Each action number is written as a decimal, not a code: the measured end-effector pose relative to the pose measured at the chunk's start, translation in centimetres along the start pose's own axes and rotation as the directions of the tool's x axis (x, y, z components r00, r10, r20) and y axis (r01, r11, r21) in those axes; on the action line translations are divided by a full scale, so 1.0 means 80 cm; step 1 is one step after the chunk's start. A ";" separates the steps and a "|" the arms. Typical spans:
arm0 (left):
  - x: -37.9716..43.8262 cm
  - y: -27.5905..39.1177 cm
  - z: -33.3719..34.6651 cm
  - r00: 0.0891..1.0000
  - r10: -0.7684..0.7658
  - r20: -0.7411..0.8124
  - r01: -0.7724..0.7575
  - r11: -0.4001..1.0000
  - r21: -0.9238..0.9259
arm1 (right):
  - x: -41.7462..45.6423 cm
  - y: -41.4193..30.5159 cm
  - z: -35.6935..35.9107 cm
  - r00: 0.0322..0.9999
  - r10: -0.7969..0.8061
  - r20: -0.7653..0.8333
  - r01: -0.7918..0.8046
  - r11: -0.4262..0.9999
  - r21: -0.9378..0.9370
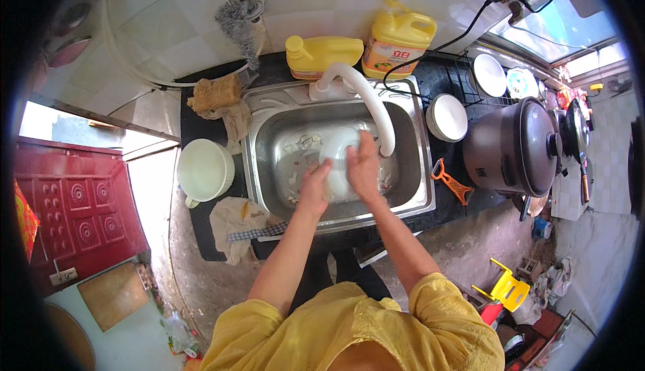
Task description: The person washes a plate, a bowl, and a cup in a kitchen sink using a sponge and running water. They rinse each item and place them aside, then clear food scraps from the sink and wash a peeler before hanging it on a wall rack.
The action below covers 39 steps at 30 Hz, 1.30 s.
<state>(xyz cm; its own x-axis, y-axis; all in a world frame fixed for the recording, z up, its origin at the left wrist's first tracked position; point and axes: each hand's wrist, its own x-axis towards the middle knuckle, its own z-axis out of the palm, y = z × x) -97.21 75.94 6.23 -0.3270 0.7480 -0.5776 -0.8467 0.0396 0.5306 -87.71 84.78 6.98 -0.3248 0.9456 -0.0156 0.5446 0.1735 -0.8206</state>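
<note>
A white dish point(336, 157), blurred by motion and perhaps a bowl or plate, is held between both hands over the stainless steel sink point(267, 174). My left hand point(315, 185) grips its near left side, thumb up. My right hand point(364, 167) is on its right side, fingers pointing away from me. Just right of the right hand, the white curved faucet point(375, 106) reaches down into the basin. Food scraps point(302, 145) lie in the basin around the dish. Whether water is flowing cannot be made out.
Left of the sink are a pale ribbed pot point(205, 170), a cloth point(237, 222) and a sponge point(215, 93). Yellow detergent jugs point(398, 43) stand behind. On the right are stacked white bowls point(447, 117), an orange peeler point(452, 182) and a large dark lidded cooker point(509, 149). A black cord point(443, 48) hangs nearby.
</note>
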 end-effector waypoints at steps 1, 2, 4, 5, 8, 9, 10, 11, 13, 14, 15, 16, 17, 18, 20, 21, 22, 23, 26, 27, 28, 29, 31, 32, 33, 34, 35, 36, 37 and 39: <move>0.007 -0.005 -0.004 1.000 0.022 -0.021 -0.022 1.000 -0.016 | -0.004 -0.002 0.017 0.940 -0.333 -0.074 0.328 0.942 -0.076; 0.019 -0.015 -0.012 0.998 0.044 -0.043 -0.045 0.998 -0.031 | -0.019 -0.004 0.029 0.902 -0.432 -0.017 0.430 0.899 -0.081; 0.020 -0.013 -0.014 0.996 0.088 -0.032 -0.091 0.993 -0.078 | -0.011 -0.025 0.020 0.868 -0.452 0.207 0.471 0.880 -0.055; 0.023 -0.011 -0.023 0.996 0.090 -0.006 -0.090 0.996 -0.020 | -0.003 -0.029 0.018 0.835 -0.453 0.311 0.488 0.872 -0.040; 0.014 0.017 -0.013 1.000 -0.020 -0.021 0.022 0.995 0.101 | 0.032 0.003 0.008 0.924 -0.320 0.209 0.321 0.947 0.026; 0.015 0.019 -0.020 0.999 -0.030 0.012 0.029 0.996 0.085 | 0.038 0.012 0.007 0.957 -0.236 0.168 0.225 0.971 0.082; 0.018 0.024 -0.032 0.998 -0.039 0.046 0.036 0.997 0.066 | 0.042 0.021 0.000 0.962 -0.024 0.272 -0.014 0.990 0.139; 0.020 0.029 -0.044 0.996 -0.048 0.079 0.044 0.998 0.048 | 0.046 0.030 -0.010 0.907 0.177 0.383 -0.256 0.952 0.166; 0.031 0.043 -0.046 0.992 -0.110 0.064 0.106 0.993 0.059 | 0.046 0.061 -0.025 0.760 0.351 0.547 -0.575 0.755 0.316; 0.039 0.047 -0.044 0.991 -0.129 0.037 0.126 0.989 0.074 | 0.038 0.083 -0.028 0.728 0.328 0.602 -0.650 0.612 0.451; 0.047 0.052 -0.043 0.989 -0.146 0.004 0.145 0.985 0.090 | 0.031 0.097 -0.029 0.697 0.289 0.656 -0.706 0.436 0.558; 0.055 0.056 -0.045 0.996 -0.062 -0.062 0.073 0.978 0.198 | 0.026 0.088 -0.035 0.602 0.268 0.752 -0.795 0.291 0.533; 0.063 0.061 -0.048 0.992 0.068 -0.106 -0.016 0.903 0.429 | 0.017 0.076 -0.033 0.627 0.213 0.749 -0.777 0.236 0.584; 0.071 0.064 -0.042 0.975 0.194 -0.111 -0.080 0.767 0.637 | 0.006 0.064 -0.033 0.658 0.168 0.734 -0.753 0.178 0.634; 0.070 0.059 -0.035 0.916 0.398 -0.057 -0.163 0.496 0.853 | -0.007 0.048 -0.023 0.691 0.167 0.704 -0.722 0.103 0.684; 0.062 0.049 -0.028 0.879 0.476 -0.019 -0.202 0.407 0.891 | -0.009 0.046 -0.018 0.701 0.223 0.677 -0.706 0.082 0.704; 0.053 0.036 -0.022 0.836 0.549 0.024 -0.231 0.310 0.922 | -0.012 0.045 -0.011 0.706 0.278 0.651 -0.689 0.059 0.722; 0.041 0.017 -0.016 0.758 0.639 0.130 -0.298 0.162 0.941 | -0.014 0.046 -0.003 0.708 0.332 0.624 -0.671 0.038 0.741; -0.007 -0.041 0.010 0.607 0.624 0.493 -0.353 -0.344 0.870 | -0.013 0.093 0.030 0.681 0.351 0.643 -0.609 -0.217 0.763; -0.035 -0.036 0.036 0.696 0.494 0.522 -0.403 -0.333 0.853 | -0.016 0.094 0.029 0.645 0.307 0.699 -0.623 -0.319 0.715; -0.040 -0.046 0.028 0.665 0.469 0.581 -0.472 -0.340 0.814 | -0.018 0.092 0.025 0.610 0.259 0.749 -0.632 -0.411 0.657; -0.039 -0.054 0.019 0.629 0.442 0.639 -0.539 -0.345 0.769 | -0.022 0.101 0.033 0.780 0.285 0.557 -0.584 0.013 0.812; -0.018 -0.044 0.017 0.607 0.588 0.534 -0.481 -0.263 0.836 | -0.022 0.119 0.037 0.915 0.238 0.326 -0.400 0.422 0.813; -0.005 -0.035 0.010 0.597 0.652 0.468 -0.446 -0.215 0.869 | -0.021 0.112 0.032 0.907 0.274 0.319 -0.410 0.407 0.816; 0.015 -0.025 -0.001 0.649 0.689 0.323 -0.441 -0.005 0.898 | -0.020 0.099 0.026 0.899 0.306 0.313 -0.418 0.392 0.819; 0.037 -0.015 -0.022 0.699 0.697 0.158 -0.404 0.203 0.892 | -0.024 0.039 0.010 0.862 0.358 0.358 -0.485 0.380 0.788; 0.052 -0.008 -0.029 0.749 0.663 0.008 -0.370 0.408 0.835 | -0.027 0.008 -0.005 0.826 0.416 0.381 -0.537 0.371 0.758; 0.059 0.001 -0.019 0.805 0.594 -0.013 -0.340 0.478 0.810 | -0.030 0.020 -0.008 0.828 0.423 0.368 -0.559 0.579 0.593; 0.062 0.013 -0.010 0.852 0.523 -0.033 -0.302 0.541 0.785 | -0.032 0.022 -0.009 0.837 0.403 0.370 -0.547 0.625 0.557; 0.060 0.012 0.004 0.842 0.536 0.066 -0.356 0.458 0.815 | -0.031 0.020 -0.008 0.851 0.354 0.388 -0.515 0.710 0.480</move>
<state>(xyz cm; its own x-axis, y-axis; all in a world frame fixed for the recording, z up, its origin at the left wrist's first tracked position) -99.45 79.78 4.17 -0.7014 0.6945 -0.1606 0.0706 0.2918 0.9539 -85.53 82.86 6.04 -0.3835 0.7592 -0.5259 0.1828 -0.4958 -0.8490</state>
